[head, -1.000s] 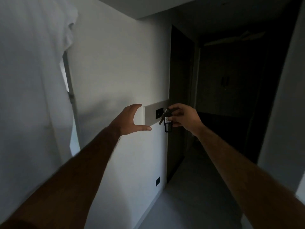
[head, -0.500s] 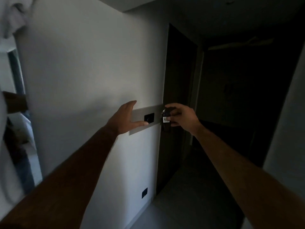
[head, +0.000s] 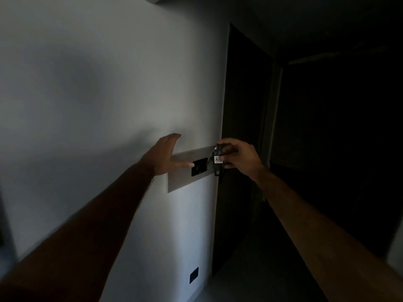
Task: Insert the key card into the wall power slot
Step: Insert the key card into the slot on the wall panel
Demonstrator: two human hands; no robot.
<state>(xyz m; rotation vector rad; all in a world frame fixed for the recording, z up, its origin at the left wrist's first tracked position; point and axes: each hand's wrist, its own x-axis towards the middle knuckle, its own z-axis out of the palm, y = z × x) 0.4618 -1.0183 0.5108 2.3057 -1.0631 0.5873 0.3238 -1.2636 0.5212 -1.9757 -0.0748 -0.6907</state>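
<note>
A grey rectangular wall plate (head: 184, 179) is set into the white wall, with a small black power slot unit (head: 198, 167) in its middle. My left hand (head: 166, 156) lies flat and open against the wall at the plate's left end, thumb pointing at the black unit. My right hand (head: 238, 156) pinches a dark key card with a white label (head: 218, 159) and keys on a ring, just right of the black unit at the plate's right end. Whether the card touches the slot is unclear.
A dark door frame and open doorway (head: 244, 127) stand right of the plate, with a very dark corridor beyond. A small black socket (head: 193, 275) sits low on the wall near the floor. The white wall (head: 98, 94) fills the left.
The view has moved closer to the wall and turned right; the white cloth and gap at the left are gone. Both hands stay at the plate, the key card still just right of the slot.
</note>
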